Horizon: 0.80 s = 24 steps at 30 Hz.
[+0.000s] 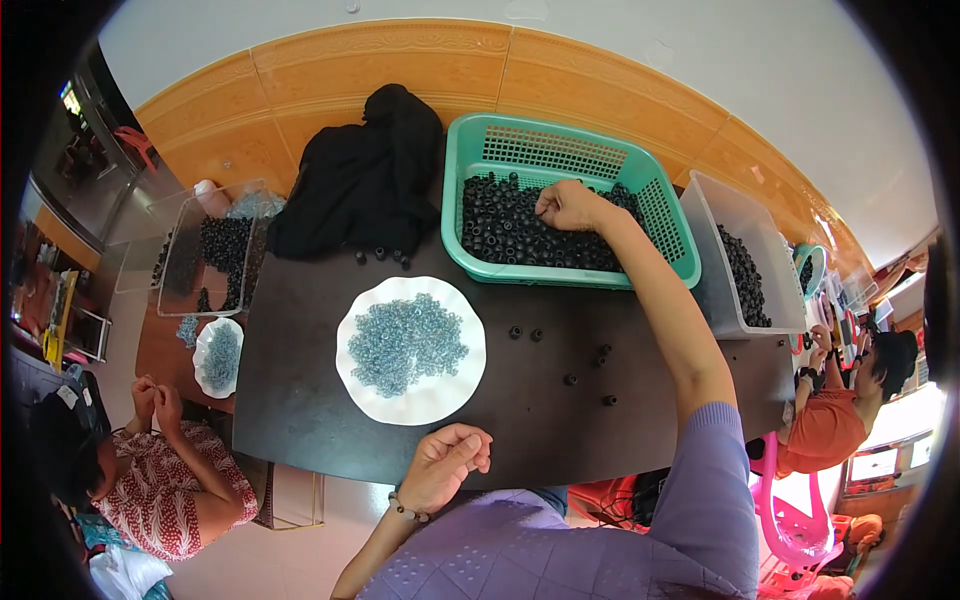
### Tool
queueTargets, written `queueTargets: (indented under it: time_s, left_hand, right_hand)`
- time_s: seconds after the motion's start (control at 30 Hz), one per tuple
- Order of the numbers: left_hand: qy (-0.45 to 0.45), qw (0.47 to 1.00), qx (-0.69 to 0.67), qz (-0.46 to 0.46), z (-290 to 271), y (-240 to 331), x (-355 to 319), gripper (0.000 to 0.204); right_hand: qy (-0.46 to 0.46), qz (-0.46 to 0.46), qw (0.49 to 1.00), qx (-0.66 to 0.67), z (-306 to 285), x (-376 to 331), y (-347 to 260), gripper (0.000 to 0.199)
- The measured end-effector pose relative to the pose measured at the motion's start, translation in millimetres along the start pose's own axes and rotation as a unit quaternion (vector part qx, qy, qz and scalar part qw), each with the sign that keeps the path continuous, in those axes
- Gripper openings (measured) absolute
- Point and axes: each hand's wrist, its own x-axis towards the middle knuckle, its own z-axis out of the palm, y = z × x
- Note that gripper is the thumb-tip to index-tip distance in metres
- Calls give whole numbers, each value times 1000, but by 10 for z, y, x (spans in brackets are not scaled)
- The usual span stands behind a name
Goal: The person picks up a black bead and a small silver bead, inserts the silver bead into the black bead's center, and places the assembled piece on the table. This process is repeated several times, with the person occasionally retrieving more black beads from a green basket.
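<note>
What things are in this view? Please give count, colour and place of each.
Basket: one, green, back of table
Pieces: many, black, in basket
Large plate: one, white, mid-table
Tiny pieces: many, pale blue, on large plate
Cloth: one, black, left of basket
Right box: one, clear, right of basket
Left box: at least one, clear, left of cloth
Small plate: one, white, near left box
Loose pieces: about ten, black, on table
Table: one, dark brown, middle
Wall: one, white above orange tiles, behind table
Co-workers: two, red-patterned top left, orange top right
Chair: one, pink, lower right
Left hand: one, bare, by table edge
Right hand: one, bare, over basket
</note>
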Motion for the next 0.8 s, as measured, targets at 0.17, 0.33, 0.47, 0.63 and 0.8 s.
queueTargets:
  time_s: [0.17, 0.33, 0.47, 0.63, 0.8]
  left_hand:
    - [-3, 1000, -6, -4, -8, -9, 9, 12]
    - [2, 1000, -7, -5, -13, -4, 3, 12]
    - [-3, 1000, -5, -2, -21, -2, 1, 13]
    - [-1, 1000, -8, -1, -21, -5, 6, 13]
    - [-8, 1000, -12, -1, -23, -4, 4, 13]
  right_hand:
    - [-30, -9, 999, 1, -38, -9, 49, 33]
    - [-26, -8, 999, -31, -16, -49, -121, 42]
    - [-11, -20, 998, -62, 2, -49, -181, 41]
    - [-45, -89, 994, -42, 45, -37, -190, 28]
    - [-28, -166, 977, -132, 116, -10, -212, 14]
